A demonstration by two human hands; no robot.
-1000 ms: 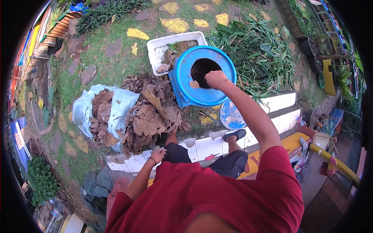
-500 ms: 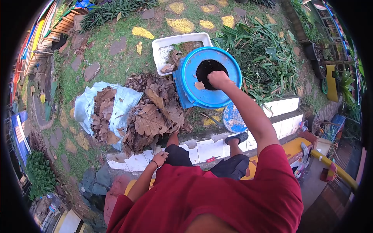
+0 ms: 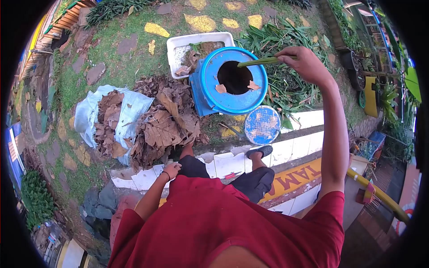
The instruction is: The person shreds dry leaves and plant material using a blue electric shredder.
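My right hand [image 3: 304, 64] is closed around a green plant stalk [image 3: 261, 61], raised to the right of a blue bucket [image 3: 208, 91]. The stalk's far tip reaches over the round opening in the bucket's lid, and the inside looks dark. Two pieces of dry leaf [image 3: 220, 89] lie on the lid beside the hole. My left hand [image 3: 172, 169] rests by my left knee with curled fingers; anything inside it is hidden. Close to it is a heap of dry brown leaves [image 3: 163, 129], spilling beside a pale blue sack [image 3: 134, 118].
Behind the bucket stands a white tray [image 3: 170, 56] with soil and leaves. Cut green leaves [image 3: 292, 76] are piled to the right. A round blue, speckled disc [image 3: 262, 125] leans near the white-tiled ledge [image 3: 230, 164]. A red-handled tool [image 3: 232, 175] lies on the tiles.
My right hand has come out of the bucket's opening and moved right and upward, now with the green stalk in view. My left hand stays by the knee. The view has shifted slightly.
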